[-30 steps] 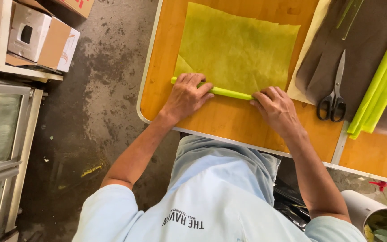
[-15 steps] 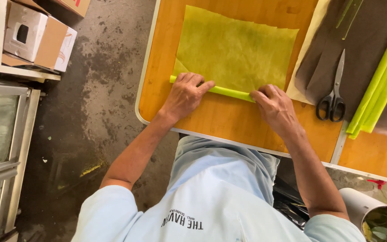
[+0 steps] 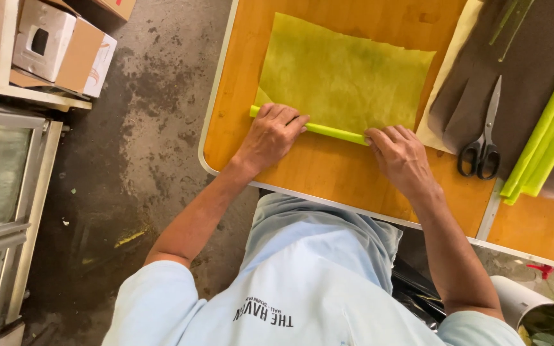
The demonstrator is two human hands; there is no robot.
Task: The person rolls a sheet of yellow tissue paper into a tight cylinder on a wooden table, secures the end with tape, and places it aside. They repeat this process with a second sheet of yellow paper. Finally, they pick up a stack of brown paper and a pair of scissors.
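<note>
We see both hands resting palm-down on the near edge of a yellow-green sheet that lies flat on an orange-brown table. The left hand is spread nearly flat, fingers extended and close together, pressing on the left end of a narrow bright-green rolled edge of the sheet. The right hand is likewise open and flat, its fingertips touching the right end of the same roll. Neither hand closes around anything; both press down from above.

The sheet is roughly rectangular, mottled olive and yellow, with slightly uneven edges. Its near side is turned into a tight, thin tube that runs between the two hands, tilted slightly downward to the right. The rest of the sheet extends away from the person, toward the far side of the table.

To the right we note a grey-brown sheet with black-handled scissors lying on it, and beside these a stack of lime-green strips.
</note>
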